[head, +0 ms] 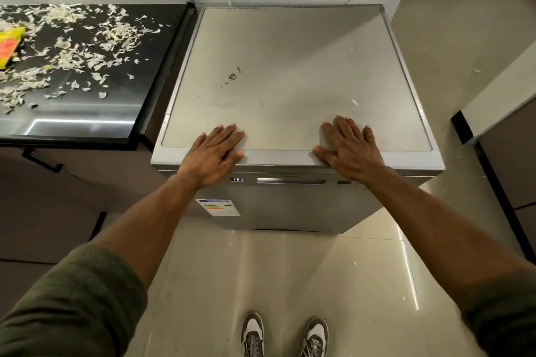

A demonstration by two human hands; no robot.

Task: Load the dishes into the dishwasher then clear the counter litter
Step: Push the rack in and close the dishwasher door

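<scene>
Head view: the camera looked down on a person standing in front of a closed dishwasher.
Fingers: on both hands the fingers [232, 136] lay straight and slightly spread, flat on metal, curled round nothing.
Left hand: the left hand [213, 153] rested palm-down on the front edge of the dishwasher top, left of centre.
Right hand: the right hand [346, 146] lay the same way near the front edge, right of centre, well apart from the left.
Dishwasher: the dishwasher [290, 66] stood free on the tiled floor, just beside the counter, its door shut; a small display [237, 179] glowed on the front, with the recessed handle [290, 181] just right of it and under the top's lip.
Dishes: none showed anywhere in view; whether they were inside I could not tell.
Counter: the black counter [87, 124] sat to the left, strewn with litter.
Litter: pale, thin scraps [72, 58] lay scattered over most of the counter, with a yellow-and-red packet [10, 43] at its far left edge.
Handling, door: probably stiff and fairly heavy; best taken by the recessed handle, fingers hooked under, pulled outward and down.
Handling, litter: likely very light and flimsy, prone to drift and cling; better swept together into a pile than picked up singly.
</scene>
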